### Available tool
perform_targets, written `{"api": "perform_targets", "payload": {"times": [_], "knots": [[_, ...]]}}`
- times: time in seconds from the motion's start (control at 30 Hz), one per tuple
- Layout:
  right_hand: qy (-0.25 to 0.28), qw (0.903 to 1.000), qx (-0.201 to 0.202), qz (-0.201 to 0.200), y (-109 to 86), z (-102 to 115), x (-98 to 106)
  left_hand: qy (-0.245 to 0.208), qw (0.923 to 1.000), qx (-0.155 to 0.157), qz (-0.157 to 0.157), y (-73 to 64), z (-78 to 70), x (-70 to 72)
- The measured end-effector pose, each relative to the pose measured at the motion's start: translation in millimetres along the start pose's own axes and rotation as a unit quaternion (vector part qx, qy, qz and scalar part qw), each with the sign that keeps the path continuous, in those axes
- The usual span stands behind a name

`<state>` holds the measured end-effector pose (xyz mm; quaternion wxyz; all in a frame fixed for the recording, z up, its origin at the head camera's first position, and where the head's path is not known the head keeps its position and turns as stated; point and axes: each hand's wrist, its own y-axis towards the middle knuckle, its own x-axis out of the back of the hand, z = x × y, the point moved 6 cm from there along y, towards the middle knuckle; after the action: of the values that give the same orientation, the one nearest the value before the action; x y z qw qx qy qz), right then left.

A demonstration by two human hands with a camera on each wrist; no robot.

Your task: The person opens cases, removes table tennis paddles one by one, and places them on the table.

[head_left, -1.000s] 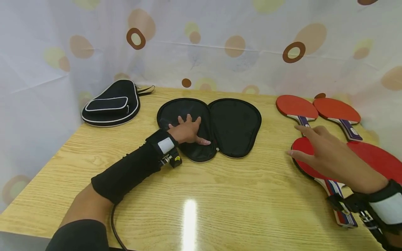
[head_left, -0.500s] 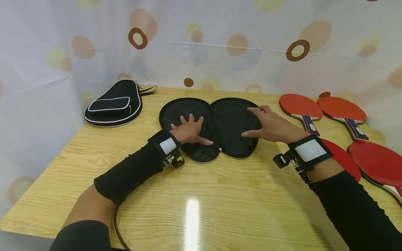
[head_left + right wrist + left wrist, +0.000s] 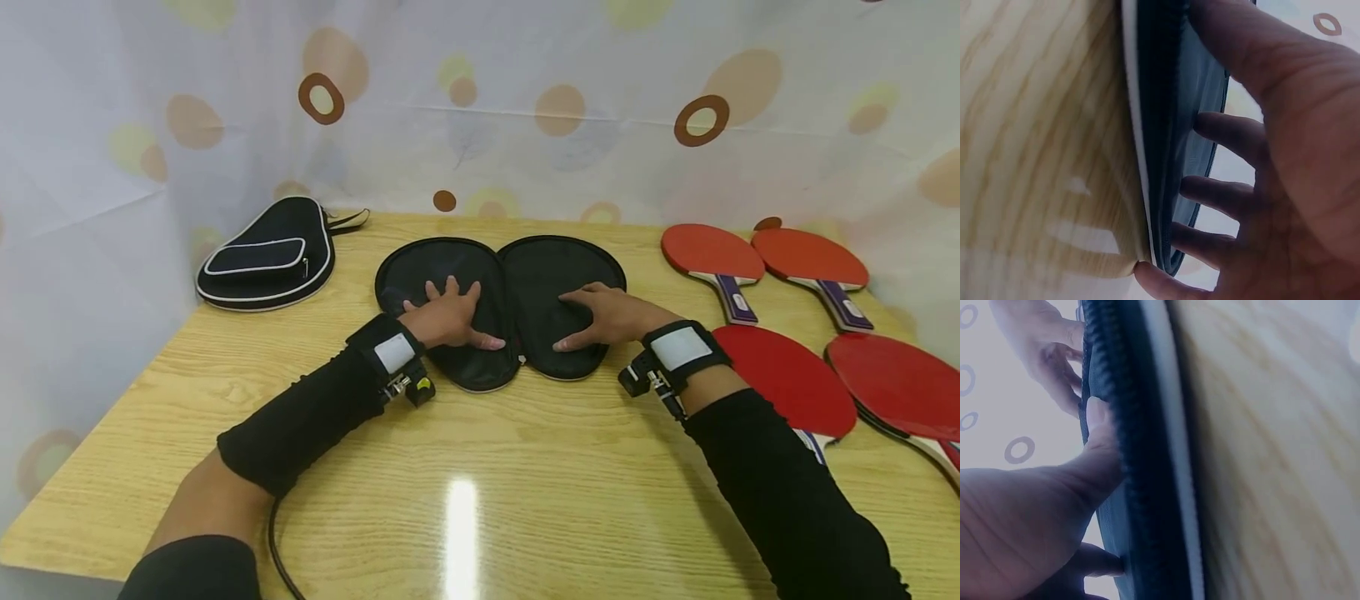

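Observation:
A black zippered paddle case (image 3: 551, 262) lies unfolded flat on the wooden table, its dark lining facing up. My left hand (image 3: 444, 320) rests with spread fingers on the left half. Over on the right half is my right hand (image 3: 611, 313), thumb and fingers apart, touching the lining. The left wrist view shows my left thumb (image 3: 1100, 434) lying just inside the zipper edge (image 3: 1129, 456). In the right wrist view several fingertips (image 3: 1207, 123) meet the case's inner surface, and the little finger reaches its rim near the table.
A closed black paddle case (image 3: 262, 254) with white piping sits at the back left. Several red table tennis paddles lie on the right, the nearest paddle (image 3: 787, 379) beside my right forearm. A patterned curtain (image 3: 480, 108) hangs behind the table (image 3: 360, 500).
My right hand has moved left from above the paddles and come down onto the right half of the case. My left hand has stayed on the left half.

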<state>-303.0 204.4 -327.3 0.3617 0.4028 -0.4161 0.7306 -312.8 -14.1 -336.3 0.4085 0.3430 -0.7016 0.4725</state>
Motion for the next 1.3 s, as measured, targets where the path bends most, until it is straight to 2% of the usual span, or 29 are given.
{"api": "perform_targets", "payload": {"times": [0.13,0.27,0.4,0.5,0.6,0.7,0.77,0.83,0.93,1.07,1.17,1.3], "knots": [[0.000,1.0000,-0.008,0.000,-2.8,0,-1,0.006,0.9999,-0.006,-0.012,-6.5,5.1,2.7],[-0.001,0.9999,-0.012,0.001,-6.4,2,0,-0.006,0.9986,0.004,-0.053,-13.1,19.5,8.6],[-0.011,0.9999,-0.010,-0.001,-5.5,4,-1,-0.053,0.9942,0.021,-0.092,-19.7,41.6,12.6],[-0.021,0.9998,-0.008,-0.002,-4.9,4,-1,-0.109,0.9879,0.033,-0.105,-23.0,54.9,15.4],[-0.026,0.9996,-0.010,-0.001,-5.3,4,-1,-0.170,0.9769,0.057,-0.116,-24.8,63.6,19.9],[-0.025,0.9996,-0.013,-0.001,-5.9,5,-2,-0.231,0.9603,0.079,-0.136,-26.6,69.3,27.6],[-0.024,0.9996,-0.015,-0.001,-6.8,5,-2,-0.265,0.9477,0.080,-0.158,-28.6,70.6,35.1],[-0.026,0.9995,-0.016,-0.002,-7.5,6,-2,-0.293,0.9355,0.067,-0.186,-31.7,68.9,44.4],[-0.031,0.9994,-0.018,-0.003,-7.7,6,-1,-0.315,0.9193,0.034,-0.234,-39.5,58.0,60.0],[-0.036,0.9991,-0.021,-0.005,-7.7,6,0,-0.322,0.9045,-0.018,-0.279,-53.1,26.3,74.8],[-0.039,0.9990,-0.020,-0.008,-8.7,7,0,-0.320,0.9005,-0.071,-0.286,-62.2,-6.5,75.0],[-0.036,0.9991,-0.020,-0.007,-7.9,7,-4,-0.271,0.9027,-0.159,-0.294,-70.0,-48.5,66.0]]}}
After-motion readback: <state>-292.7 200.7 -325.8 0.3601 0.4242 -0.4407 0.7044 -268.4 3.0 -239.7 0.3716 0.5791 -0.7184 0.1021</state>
